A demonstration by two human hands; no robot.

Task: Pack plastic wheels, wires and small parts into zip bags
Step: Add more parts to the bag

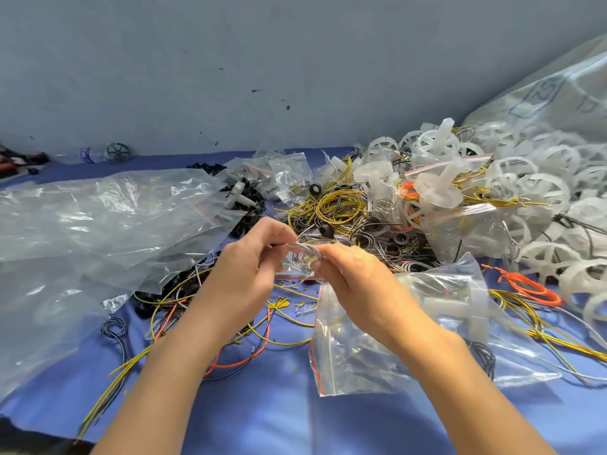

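Note:
My left hand and my right hand meet at the middle of the blue sheet. Both pinch a small coil of white and grey wire held over the mouth of a small zip bag. Just beyond them lies a tangle of yellow wire coils mixed with dark rings. White plastic wheels are heaped at the right. A zip bag with a red strip lies under my right forearm, holding small parts.
A large crumpled clear plastic sheet covers the left side. Several filled zip bags lie at the back. An orange wire coil and loose yellow wires spread at the right. A big bag of wheels leans against the wall.

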